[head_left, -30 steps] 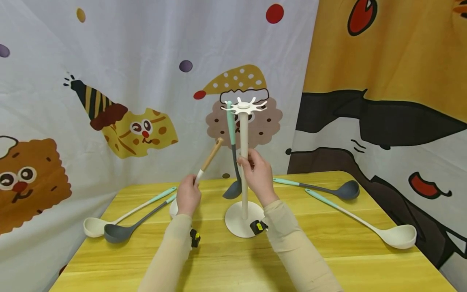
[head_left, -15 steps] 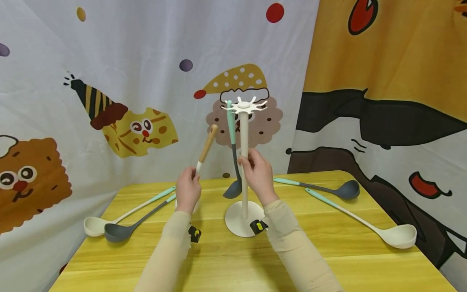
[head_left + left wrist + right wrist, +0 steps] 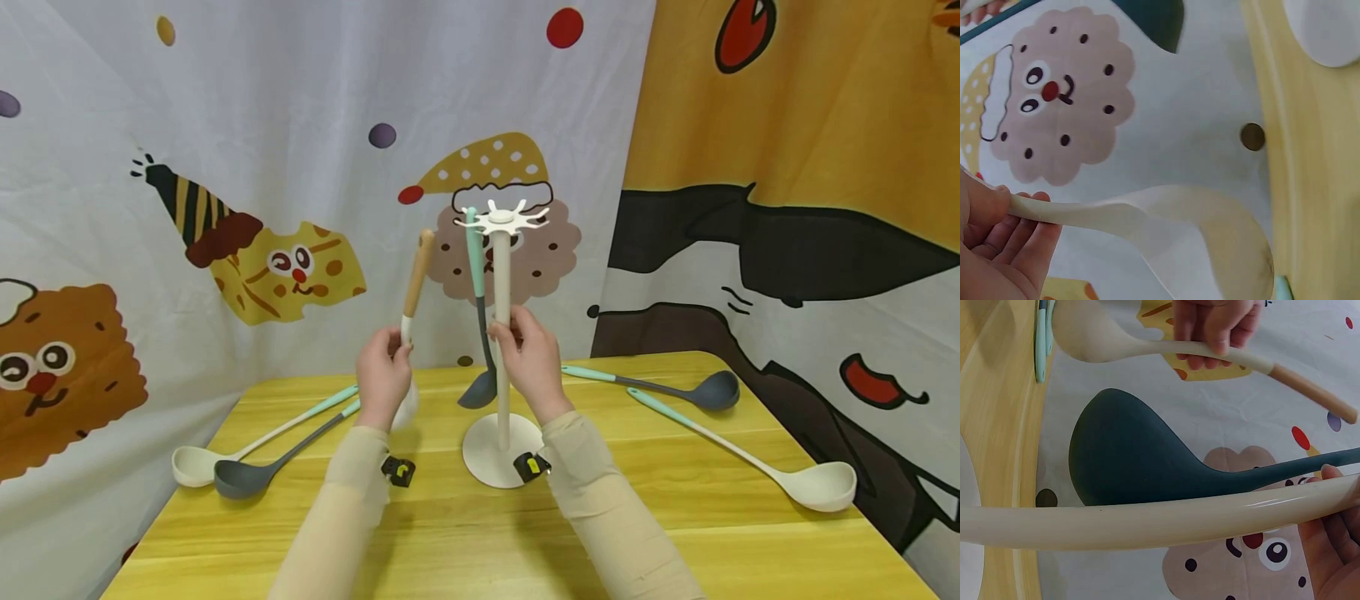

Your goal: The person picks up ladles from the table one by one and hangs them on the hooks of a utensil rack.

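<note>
My left hand (image 3: 384, 377) pinches the white neck of a ladle with a wooden handle (image 3: 417, 275), held nearly upright. Its white bowl (image 3: 1235, 250) hangs below the hand, partly hidden behind it in the head view. My right hand (image 3: 531, 362) grips the cream pole of a utensil stand (image 3: 502, 275) about halfway up. On a left hook of the stand's white hook ring (image 3: 517, 221) hangs a dark grey ladle with a mint handle (image 3: 476, 258). That ladle's grey bowl (image 3: 1129, 453) sits right by the pole in the right wrist view.
On the table's left lie a white ladle (image 3: 195, 467) and a grey ladle (image 3: 243, 479), both mint-handled. To the right rest another grey ladle (image 3: 716, 390) and a white ladle (image 3: 821, 486). A patterned cloth (image 3: 300, 125) hangs behind the wooden table (image 3: 465, 542).
The wooden-handled ladle has risen and turned from a slant to nearly upright, its handle tip going up and left. My right hand and the stand have stayed put.
</note>
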`<state>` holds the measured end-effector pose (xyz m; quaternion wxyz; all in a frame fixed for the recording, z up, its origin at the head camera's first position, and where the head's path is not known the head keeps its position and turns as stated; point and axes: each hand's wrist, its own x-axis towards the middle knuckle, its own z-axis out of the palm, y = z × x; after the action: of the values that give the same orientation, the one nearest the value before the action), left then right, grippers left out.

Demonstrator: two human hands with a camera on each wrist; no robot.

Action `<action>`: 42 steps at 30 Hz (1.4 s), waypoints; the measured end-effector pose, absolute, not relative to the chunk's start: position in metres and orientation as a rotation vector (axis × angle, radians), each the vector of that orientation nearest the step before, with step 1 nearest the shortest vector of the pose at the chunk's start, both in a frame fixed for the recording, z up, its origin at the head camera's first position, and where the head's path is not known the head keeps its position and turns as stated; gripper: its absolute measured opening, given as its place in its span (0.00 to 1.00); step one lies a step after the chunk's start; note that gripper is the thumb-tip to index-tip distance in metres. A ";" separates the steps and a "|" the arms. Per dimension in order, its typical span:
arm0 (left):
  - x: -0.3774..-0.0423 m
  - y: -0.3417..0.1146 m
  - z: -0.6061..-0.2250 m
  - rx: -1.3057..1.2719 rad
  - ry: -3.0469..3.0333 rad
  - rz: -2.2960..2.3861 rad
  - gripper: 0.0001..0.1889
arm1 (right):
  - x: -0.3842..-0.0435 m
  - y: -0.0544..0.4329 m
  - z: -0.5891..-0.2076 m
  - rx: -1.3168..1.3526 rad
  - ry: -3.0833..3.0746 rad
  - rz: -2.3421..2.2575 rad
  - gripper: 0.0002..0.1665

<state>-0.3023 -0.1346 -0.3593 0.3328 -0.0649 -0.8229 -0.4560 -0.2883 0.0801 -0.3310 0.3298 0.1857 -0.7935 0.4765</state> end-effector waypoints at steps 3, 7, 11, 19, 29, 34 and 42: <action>-0.300 -0.133 -0.354 -0.174 -2.124 -1.225 0.07 | -0.288 0.080 -0.331 0.484 -2.077 1.246 0.09; -0.296 -0.132 -0.347 -0.193 -2.090 -1.246 0.07 | -0.288 0.080 -0.331 0.483 -2.076 1.243 0.08; -0.292 -0.129 -0.339 -0.222 -2.061 -1.245 0.07 | -0.288 0.080 -0.330 0.487 -2.073 1.245 0.08; -0.284 -0.124 -0.325 -0.308 -1.992 -1.233 0.06 | -0.287 0.079 -0.330 0.483 -2.075 1.242 0.10; -0.275 -0.120 -0.319 -0.406 -1.952 -1.233 0.06 | -0.287 0.079 -0.329 0.475 -2.071 1.249 0.07; -0.273 -0.119 -0.318 -0.451 -1.945 -1.213 0.05 | -0.288 0.079 -0.330 0.473 -2.069 1.233 0.06; -0.271 -0.118 -0.318 -0.478 -1.952 -1.211 0.06 | -0.288 0.079 -0.331 0.474 -2.066 1.229 0.06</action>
<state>-0.2712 -0.1182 -0.3180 0.3873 -0.1880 -0.7669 -0.4760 -0.2882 0.0791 -0.3309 0.3386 0.1821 -0.7934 0.4720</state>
